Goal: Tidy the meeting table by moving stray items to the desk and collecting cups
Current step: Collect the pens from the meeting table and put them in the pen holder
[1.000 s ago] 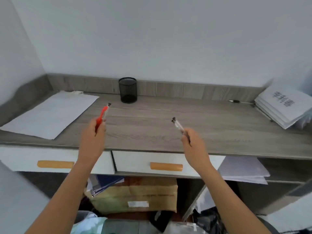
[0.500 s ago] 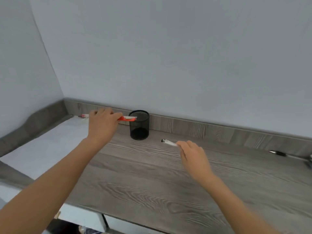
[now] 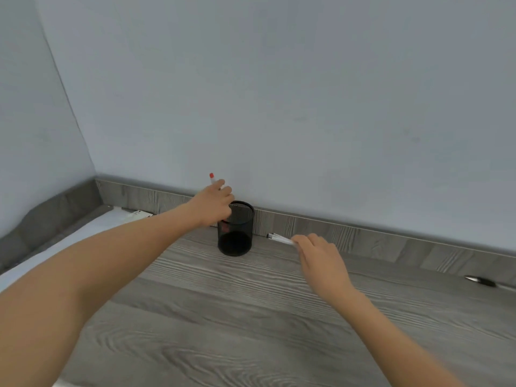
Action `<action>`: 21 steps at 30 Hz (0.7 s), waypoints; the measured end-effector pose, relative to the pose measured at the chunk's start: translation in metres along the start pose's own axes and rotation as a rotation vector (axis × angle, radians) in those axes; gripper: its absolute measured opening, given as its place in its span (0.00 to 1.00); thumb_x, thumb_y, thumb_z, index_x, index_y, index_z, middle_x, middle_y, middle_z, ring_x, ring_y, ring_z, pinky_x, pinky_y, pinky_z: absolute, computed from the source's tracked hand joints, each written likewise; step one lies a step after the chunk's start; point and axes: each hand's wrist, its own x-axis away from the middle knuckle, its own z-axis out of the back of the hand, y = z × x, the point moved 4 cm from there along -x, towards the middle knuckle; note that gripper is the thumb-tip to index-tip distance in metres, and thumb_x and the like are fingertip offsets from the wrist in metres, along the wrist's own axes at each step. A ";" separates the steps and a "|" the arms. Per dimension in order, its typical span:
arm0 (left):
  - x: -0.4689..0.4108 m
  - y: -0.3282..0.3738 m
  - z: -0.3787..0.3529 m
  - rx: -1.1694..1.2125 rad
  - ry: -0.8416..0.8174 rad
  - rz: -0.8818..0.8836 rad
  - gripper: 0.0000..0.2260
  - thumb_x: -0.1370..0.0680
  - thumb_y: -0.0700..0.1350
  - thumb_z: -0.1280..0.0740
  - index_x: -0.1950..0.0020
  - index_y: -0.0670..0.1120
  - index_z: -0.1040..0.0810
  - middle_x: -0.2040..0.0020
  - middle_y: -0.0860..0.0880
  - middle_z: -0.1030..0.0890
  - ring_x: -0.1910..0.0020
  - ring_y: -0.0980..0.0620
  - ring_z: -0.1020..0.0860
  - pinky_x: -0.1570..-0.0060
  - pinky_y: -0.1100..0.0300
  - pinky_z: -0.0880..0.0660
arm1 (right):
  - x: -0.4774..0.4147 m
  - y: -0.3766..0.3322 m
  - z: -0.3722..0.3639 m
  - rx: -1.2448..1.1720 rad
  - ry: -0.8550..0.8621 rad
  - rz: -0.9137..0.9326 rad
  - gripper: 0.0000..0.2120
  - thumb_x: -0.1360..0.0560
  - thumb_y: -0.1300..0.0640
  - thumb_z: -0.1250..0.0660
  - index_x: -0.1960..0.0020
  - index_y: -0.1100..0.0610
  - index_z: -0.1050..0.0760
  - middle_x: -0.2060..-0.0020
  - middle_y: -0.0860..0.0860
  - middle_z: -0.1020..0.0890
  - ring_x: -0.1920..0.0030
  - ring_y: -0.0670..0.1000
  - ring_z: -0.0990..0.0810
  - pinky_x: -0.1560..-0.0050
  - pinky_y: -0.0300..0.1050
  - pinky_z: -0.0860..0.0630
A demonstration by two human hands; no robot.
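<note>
Two pens heading into the black mesh cup [image 3: 236,233].
Left grip [image 3: 215,203] seemingly pinches a red-capped white pen [image 3: 212,178], cup just below: release it next; right grip [image 3: 321,255] holds a clear pen [image 3: 279,239].

The one head-worn camera looked forward and down across the desk [image 3: 251,331] from its near side, close over the wood, facing the far wall [image 3: 279,93] and the room corner [image 3: 94,174] at far left.

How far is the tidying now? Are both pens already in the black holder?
Not yet. Done: both pens are over the desk. In hand: the left hand holds the red pen upright over the black holder; the right hand holds the white pen beside it. Left: dropping both in; no cups in view.
</note>
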 end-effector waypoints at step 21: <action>0.128 0.106 -0.066 0.936 -0.166 0.862 0.21 0.35 0.56 0.45 0.59 0.47 0.17 0.58 0.43 0.17 0.59 0.42 0.18 0.63 0.48 0.21 | -0.124 -0.070 -0.037 0.622 -0.123 0.633 0.15 0.55 0.67 0.24 0.72 0.57 0.25 0.74 0.52 0.23 0.70 0.54 0.23 0.58 0.48 0.22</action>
